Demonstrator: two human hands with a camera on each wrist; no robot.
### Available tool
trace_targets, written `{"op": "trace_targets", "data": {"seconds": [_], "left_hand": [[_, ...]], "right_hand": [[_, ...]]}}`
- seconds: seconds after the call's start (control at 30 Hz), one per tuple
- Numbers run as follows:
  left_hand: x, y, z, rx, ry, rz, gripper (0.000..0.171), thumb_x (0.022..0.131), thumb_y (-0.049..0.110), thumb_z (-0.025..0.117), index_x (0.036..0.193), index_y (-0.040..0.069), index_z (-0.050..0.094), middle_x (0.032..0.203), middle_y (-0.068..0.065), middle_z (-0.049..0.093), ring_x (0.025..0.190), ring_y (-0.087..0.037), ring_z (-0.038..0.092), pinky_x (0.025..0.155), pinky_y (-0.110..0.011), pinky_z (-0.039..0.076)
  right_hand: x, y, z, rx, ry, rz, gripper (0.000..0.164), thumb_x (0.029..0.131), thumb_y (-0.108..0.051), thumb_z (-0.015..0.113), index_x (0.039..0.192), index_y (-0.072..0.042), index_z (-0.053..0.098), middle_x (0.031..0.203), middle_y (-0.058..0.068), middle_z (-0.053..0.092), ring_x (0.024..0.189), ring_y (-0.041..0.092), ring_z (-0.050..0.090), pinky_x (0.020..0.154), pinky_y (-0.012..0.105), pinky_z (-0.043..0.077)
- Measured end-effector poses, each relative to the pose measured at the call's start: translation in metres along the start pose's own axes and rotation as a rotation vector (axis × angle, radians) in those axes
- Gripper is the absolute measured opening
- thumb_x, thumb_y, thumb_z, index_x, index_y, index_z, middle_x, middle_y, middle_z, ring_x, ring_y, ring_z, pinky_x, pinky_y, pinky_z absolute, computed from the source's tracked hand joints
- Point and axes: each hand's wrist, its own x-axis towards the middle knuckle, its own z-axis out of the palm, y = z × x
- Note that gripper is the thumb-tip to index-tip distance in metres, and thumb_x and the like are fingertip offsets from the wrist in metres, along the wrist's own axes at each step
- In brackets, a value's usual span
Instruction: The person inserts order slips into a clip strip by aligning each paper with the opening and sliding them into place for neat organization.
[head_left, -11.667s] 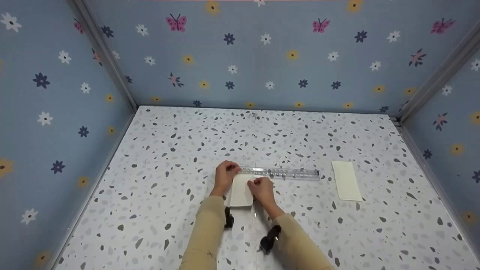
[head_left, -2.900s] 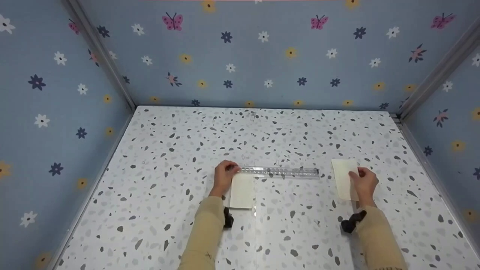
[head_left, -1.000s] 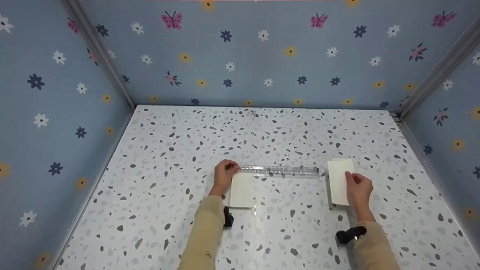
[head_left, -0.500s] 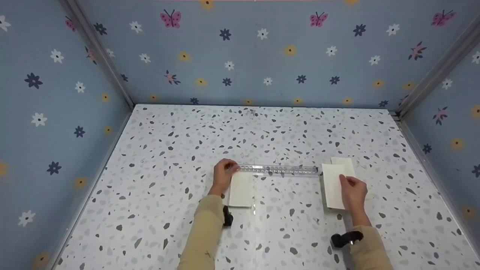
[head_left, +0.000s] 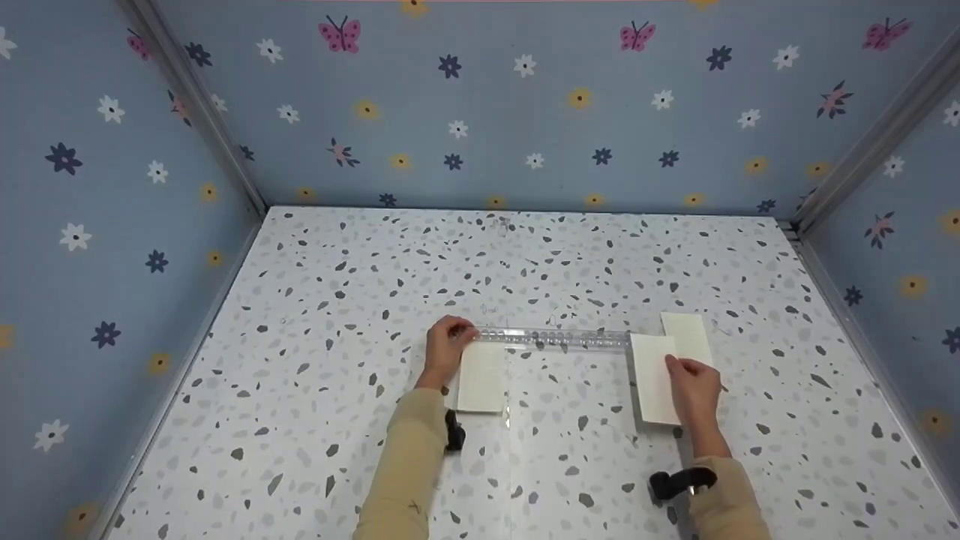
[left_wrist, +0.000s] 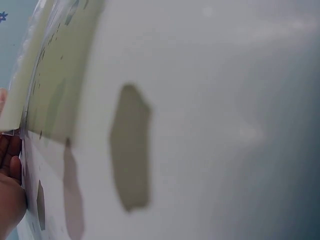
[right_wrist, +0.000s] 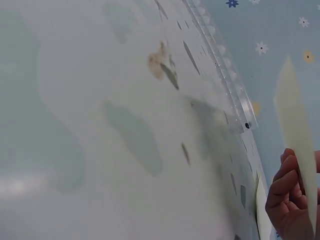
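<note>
One cream card [head_left: 654, 379] is pinched by the right hand [head_left: 694, 386], lifted off a second card [head_left: 688, 334] right of the ruler [head_left: 555, 339]. If gripped loosely, it may slip. The ruler's left end is gripped by the left hand [head_left: 446, 351] beside another card [head_left: 483, 377] on the desk [head_left: 337, 315].

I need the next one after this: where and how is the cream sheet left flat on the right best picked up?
Take the cream sheet by its far short edge, coming from above. It lies flat on the table, and its near end is hidden behind the lifted sheet in the right hand, so only the far end looks free. Judged from the head view.
</note>
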Motion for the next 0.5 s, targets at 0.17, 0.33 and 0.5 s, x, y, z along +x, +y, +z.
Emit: {"op": "trace_targets", "data": {"seconds": [0.17, 0.33, 0.5], "left_hand": [[0.001, 0.000, -0.001, 0.001, -0.006, -0.006, 0.011, 0.076, 0.003, 0.066, 0.084, -0.004, 0.062, 0.081, -0.011, 0.059, 0.077, -0.021, 0.052, 0.073, -0.031, 0.041], [0.000, 0.000, 0.000, -0.004, -0.007, 0.000, 0.012, 0.077, 0.004, 0.067, 0.084, -0.004, 0.062, 0.082, -0.011, 0.059, 0.078, -0.022, 0.053, 0.073, -0.031, 0.041], [0.000, -0.001, 0.000, -0.005, -0.006, -0.005, 0.011, 0.076, 0.004, 0.067, 0.084, -0.003, 0.062, 0.082, -0.010, 0.059, 0.078, -0.021, 0.053, 0.074, -0.030, 0.042]], "right_hand": [[-0.005, -0.001, 0.004, -0.027, -0.010, 0.061, 0.060, 0.085, -0.051, 0.045, 0.122, -0.004, 0.050, 0.118, 0.014, 0.049, 0.103, 0.026, 0.044, 0.085, 0.039, 0.035], [-0.010, -0.002, 0.008, -0.030, 0.002, 0.030, 0.056, 0.085, -0.047, 0.049, 0.116, -0.002, 0.054, 0.113, 0.015, 0.053, 0.099, 0.026, 0.045, 0.082, 0.038, 0.035], [-0.013, -0.001, 0.013, 0.015, -0.016, -0.042, 0.050, 0.086, -0.038, 0.052, 0.112, 0.005, 0.055, 0.108, 0.020, 0.055, 0.093, 0.026, 0.051, 0.076, 0.035, 0.041]]}}
